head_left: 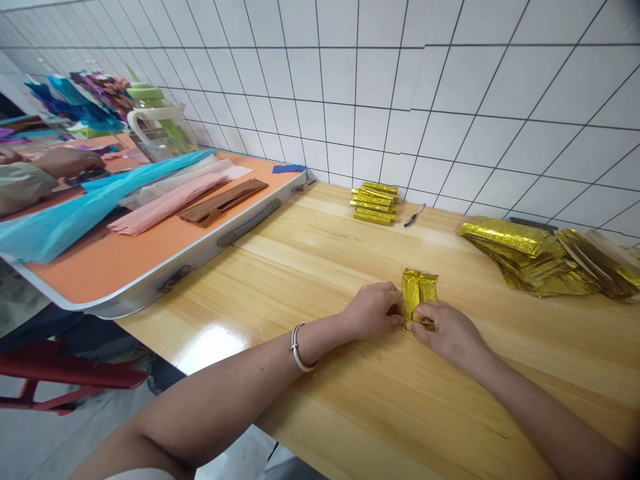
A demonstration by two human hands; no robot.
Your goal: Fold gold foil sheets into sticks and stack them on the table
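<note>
A sheet of gold foil paper [412, 288] lies on the wooden table, creased lengthwise into two raised strips. My left hand [376, 310] is closed at its left edge, fingers curled and pinching the foil. On the near right part of the same sheet, my right hand [445, 328] is closed with thumb and bent fingers on the foil. The fingertips of both hands partly hide the sheet's lower end. Farther back stands a small stack of folded gold foil strips [375, 203], with a dark pen-like tool [415, 215] beside it.
A pile of gold foil sheets [540, 257] lies at the right by the tiled wall. To the left, an orange-topped folding table [165, 247] holds blue, pink and brown crepe paper and a pitcher [163, 127]. Another person's hand [70, 162] is there. A red stool [75, 373] stands below.
</note>
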